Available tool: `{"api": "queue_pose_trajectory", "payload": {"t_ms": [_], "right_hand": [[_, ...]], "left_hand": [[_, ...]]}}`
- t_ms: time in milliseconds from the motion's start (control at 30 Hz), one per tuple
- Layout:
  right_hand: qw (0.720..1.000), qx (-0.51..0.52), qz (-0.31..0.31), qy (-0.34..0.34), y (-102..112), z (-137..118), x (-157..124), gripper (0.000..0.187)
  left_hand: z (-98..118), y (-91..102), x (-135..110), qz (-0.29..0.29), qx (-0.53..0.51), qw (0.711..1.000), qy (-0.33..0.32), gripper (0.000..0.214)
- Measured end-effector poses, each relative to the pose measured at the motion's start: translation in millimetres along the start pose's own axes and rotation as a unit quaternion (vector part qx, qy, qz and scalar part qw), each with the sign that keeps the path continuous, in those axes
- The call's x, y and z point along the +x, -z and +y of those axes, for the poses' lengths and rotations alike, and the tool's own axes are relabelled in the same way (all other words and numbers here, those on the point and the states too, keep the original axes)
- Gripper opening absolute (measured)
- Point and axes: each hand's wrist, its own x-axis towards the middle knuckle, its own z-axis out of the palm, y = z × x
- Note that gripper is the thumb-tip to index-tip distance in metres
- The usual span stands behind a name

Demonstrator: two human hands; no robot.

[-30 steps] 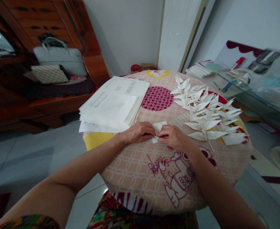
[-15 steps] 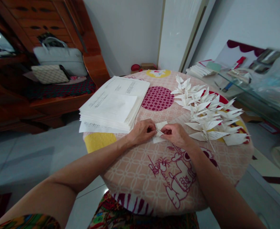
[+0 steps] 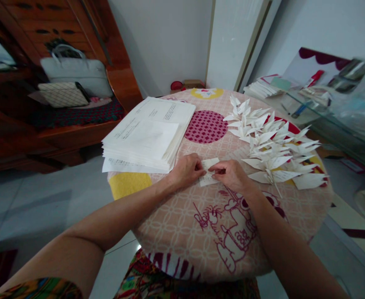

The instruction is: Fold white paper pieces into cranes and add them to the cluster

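Observation:
A small piece of printed white paper (image 3: 209, 181) lies on the patterned tablecloth (image 3: 176, 224), between my two hands. My left hand (image 3: 188, 169) has its fingers closed at the paper's left edge. From the other side, my right hand (image 3: 230, 174) pinches the paper near its middle with thumb and forefinger. Its creases are too small to make out clearly. Just right of my right hand lie several folded paper shapes with pointed tips (image 3: 269, 166). To the left of my hands rests a thick stack of printed sheets (image 3: 148, 128), with a smaller blank sheet on top.
The round table stands beside a wooden bench (image 3: 120, 83) holding a grey handbag (image 3: 73, 72) and a quilted purse (image 3: 61, 94). At the right, a glass shelf (image 3: 341, 128) carries papers, metal bowls (image 3: 350, 72) and plastic bags. A cardboard box (image 3: 193, 83) sits by the far wall.
The fingers of my two hands have drawn slightly apart over the paper, showing more of its middle. The view has shifted a little; the stack and the folded shapes stay in place.

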Motion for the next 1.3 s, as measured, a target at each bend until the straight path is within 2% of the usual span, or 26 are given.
{"api": "queue_pose_trajectory", "payload": {"t_ms": [167, 400, 533, 667, 733, 867, 1300], "right_hand": [[1.0, -0.01, 0.017, -0.018, -1, -1, 1, 0.038], [0.993, -0.115, -0.014, 0.034, 1, -2, -1, 0.016], [0.996, -0.078, 0.0, 0.034, -2, 0, -1, 0.018], [0.999, -0.039, 0.027, -0.016, -6, 1, -1, 0.023], [0.998, -0.035, 0.031, -0.036, -6, 0, 0, 0.025], [0.999, -0.024, 0.023, -0.036, -5, 1, 1, 0.022], [0.997, -0.02, 0.035, -0.073, -8, -3, 1, 0.024]], "left_hand": [[2, 0.4, 0, -0.005, 0.014, 1.0, -0.001, 0.013], [3, 1.3, -2, -0.003, 0.007, 1.0, 0.002, 0.014], [2, 0.0, -1, 0.011, 0.013, 1.0, 0.005, 0.013], [1, -1.1, 1, 0.012, 0.013, 1.0, 0.02, 0.014], [1, -0.8, 1, 0.004, 0.008, 1.0, 0.021, 0.014], [2, -0.2, -1, -0.002, -0.001, 1.0, 0.015, 0.015], [0, -8.6, -3, 0.015, 0.036, 0.999, 0.024, 0.016]]}}
